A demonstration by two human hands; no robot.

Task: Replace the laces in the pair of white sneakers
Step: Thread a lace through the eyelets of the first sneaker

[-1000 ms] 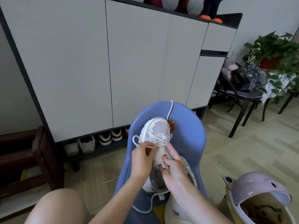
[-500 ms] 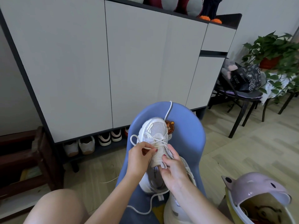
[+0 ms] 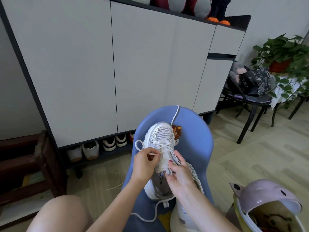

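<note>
Pinching the white lace [image 3: 154, 153] between thumb and fingertips, the left hand [image 3: 145, 162] draws it out sideways from an eyelet near the middle of the sneaker [image 3: 161, 148]. That shoe lies on the blue chair [image 3: 192, 131], toe toward the chair's far edge and heel toward the person. The right hand [image 3: 179, 174] steadies it, thumb and fingers closed on the tongue and its pull tab, so both hands have a narrow grip on something. A second sneaker [image 3: 184, 216] sits partly hidden under the right forearm at the chair's near edge.

By my judgement the lace is light, limp and a little slippery, so it is best held close to its stiff tip when it is fed through a hole; held further back it would flop and miss. One loop of it hangs loose beyond the shoe's left side, another strand trails up over the chair's far edge, and more curls below the heel, any of which could snag or pull back through. The shoe looks light with soft mesh and a firm sole, so bracing it by the tongue or the sides should stop it sliding on the smooth seat.
</note>
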